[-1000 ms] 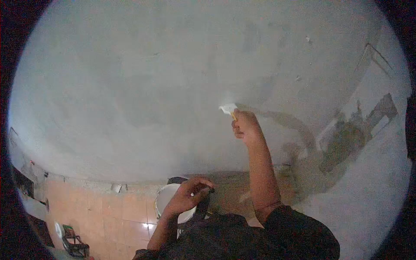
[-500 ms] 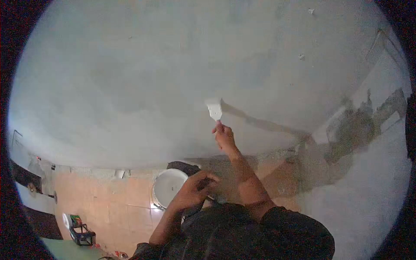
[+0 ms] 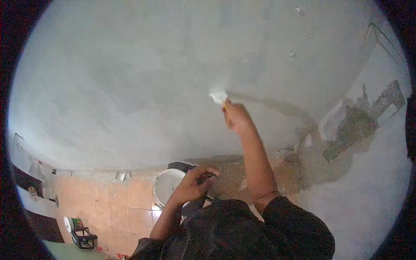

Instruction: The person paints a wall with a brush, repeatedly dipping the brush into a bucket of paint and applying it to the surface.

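White streaks the blade of a scraper (image 3: 218, 97) set at the grey wall (image 3: 130, 112), above and right of the bucket (image 3: 164, 186). The right hand (image 3: 237, 117) wraps its fingers around the handle; the left hand (image 3: 190, 185) curls its fingers, overlapping the bucket's edge, though whether they hold anything cannot be told. A steeply tilted blade could gouge the wall; loose paste might fall beside the bucket.

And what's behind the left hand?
Part of a white bucket shows past the left hand, with something dark beside its far rim; what that is, I can't tell. The hand covers the bucket's right side, so anything there is hidden.
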`<state>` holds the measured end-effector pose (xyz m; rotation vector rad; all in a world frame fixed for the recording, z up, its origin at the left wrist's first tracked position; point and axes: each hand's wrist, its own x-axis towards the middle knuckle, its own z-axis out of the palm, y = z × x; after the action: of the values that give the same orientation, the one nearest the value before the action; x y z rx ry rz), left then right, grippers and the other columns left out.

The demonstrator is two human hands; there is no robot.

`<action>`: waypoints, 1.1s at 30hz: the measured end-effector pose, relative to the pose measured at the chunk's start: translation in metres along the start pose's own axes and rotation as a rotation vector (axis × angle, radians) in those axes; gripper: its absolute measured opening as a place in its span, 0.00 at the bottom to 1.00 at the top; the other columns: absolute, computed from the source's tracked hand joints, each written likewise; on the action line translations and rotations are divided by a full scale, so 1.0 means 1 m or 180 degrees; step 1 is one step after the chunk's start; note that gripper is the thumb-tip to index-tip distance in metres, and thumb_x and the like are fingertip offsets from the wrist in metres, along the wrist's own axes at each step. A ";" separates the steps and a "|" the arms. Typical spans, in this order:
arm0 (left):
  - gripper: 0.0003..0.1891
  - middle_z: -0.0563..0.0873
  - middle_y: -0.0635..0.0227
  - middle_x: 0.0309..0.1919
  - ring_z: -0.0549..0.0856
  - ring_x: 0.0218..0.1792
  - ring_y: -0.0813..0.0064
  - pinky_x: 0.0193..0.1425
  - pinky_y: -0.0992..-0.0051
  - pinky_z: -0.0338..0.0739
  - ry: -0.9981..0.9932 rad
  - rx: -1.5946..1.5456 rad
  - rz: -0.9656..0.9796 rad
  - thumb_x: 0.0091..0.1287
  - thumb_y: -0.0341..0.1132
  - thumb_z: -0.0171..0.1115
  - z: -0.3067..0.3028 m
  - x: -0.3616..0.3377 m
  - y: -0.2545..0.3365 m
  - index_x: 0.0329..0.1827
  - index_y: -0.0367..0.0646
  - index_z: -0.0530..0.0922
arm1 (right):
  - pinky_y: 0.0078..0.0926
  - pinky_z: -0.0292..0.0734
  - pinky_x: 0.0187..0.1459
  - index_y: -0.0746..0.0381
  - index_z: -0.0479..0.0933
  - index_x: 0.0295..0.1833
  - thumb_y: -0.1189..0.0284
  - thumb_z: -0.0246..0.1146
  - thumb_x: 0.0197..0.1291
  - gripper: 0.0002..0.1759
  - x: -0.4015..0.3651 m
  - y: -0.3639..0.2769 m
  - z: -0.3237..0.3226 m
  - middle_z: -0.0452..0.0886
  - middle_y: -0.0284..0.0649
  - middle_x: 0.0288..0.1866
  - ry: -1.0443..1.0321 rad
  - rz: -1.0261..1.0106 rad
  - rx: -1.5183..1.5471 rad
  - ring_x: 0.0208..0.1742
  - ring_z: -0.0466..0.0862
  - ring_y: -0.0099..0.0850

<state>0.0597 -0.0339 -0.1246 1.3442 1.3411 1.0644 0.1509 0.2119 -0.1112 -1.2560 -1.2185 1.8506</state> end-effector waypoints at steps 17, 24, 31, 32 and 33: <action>0.10 0.83 0.65 0.46 0.82 0.48 0.75 0.53 0.74 0.76 -0.0370 0.0306 0.0092 0.65 0.22 0.59 0.021 0.015 -0.001 0.48 0.39 0.78 | 0.44 0.72 0.35 0.67 0.73 0.29 0.45 0.43 0.71 0.35 0.055 0.075 -0.029 0.73 0.48 0.20 0.0435 -0.1007 -0.1436 0.25 0.75 0.39; 0.11 0.82 0.64 0.46 0.82 0.48 0.73 0.54 0.73 0.76 -0.0356 -0.0044 -0.0083 0.64 0.22 0.58 0.015 0.018 0.000 0.49 0.38 0.78 | 0.32 0.59 0.13 0.64 0.71 0.26 0.44 0.43 0.71 0.35 0.063 0.179 -0.042 0.67 0.35 0.14 0.0349 0.0220 -0.0966 0.11 0.66 0.29; 0.12 0.82 0.65 0.47 0.81 0.50 0.71 0.54 0.72 0.75 -0.0112 0.0234 0.0414 0.63 0.22 0.58 -0.002 0.021 -0.003 0.50 0.40 0.78 | 0.27 0.51 0.14 0.60 0.70 0.28 0.50 0.48 0.72 0.27 -0.002 0.040 -0.022 0.61 0.29 0.13 0.0457 0.0042 -0.0769 0.11 0.57 0.24; 0.12 0.82 0.65 0.46 0.81 0.50 0.72 0.53 0.72 0.75 -0.0053 0.0255 0.0419 0.63 0.22 0.58 -0.005 0.022 0.004 0.49 0.41 0.79 | 0.27 0.50 0.14 0.61 0.70 0.28 0.51 0.48 0.73 0.27 -0.012 0.012 -0.021 0.60 0.28 0.13 0.0393 -0.0166 -0.0649 0.10 0.55 0.24; 0.12 0.82 0.66 0.46 0.81 0.50 0.72 0.53 0.73 0.75 0.0012 0.0277 0.0431 0.63 0.22 0.58 -0.008 0.024 0.012 0.49 0.41 0.79 | 0.26 0.50 0.14 0.60 0.70 0.28 0.51 0.48 0.73 0.27 -0.018 -0.015 -0.021 0.60 0.27 0.13 0.0314 -0.0386 -0.0607 0.11 0.55 0.23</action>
<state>0.0547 -0.0089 -0.1118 1.5161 1.3274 1.1100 0.1771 0.2109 -0.0936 -1.3265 -1.4104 1.5978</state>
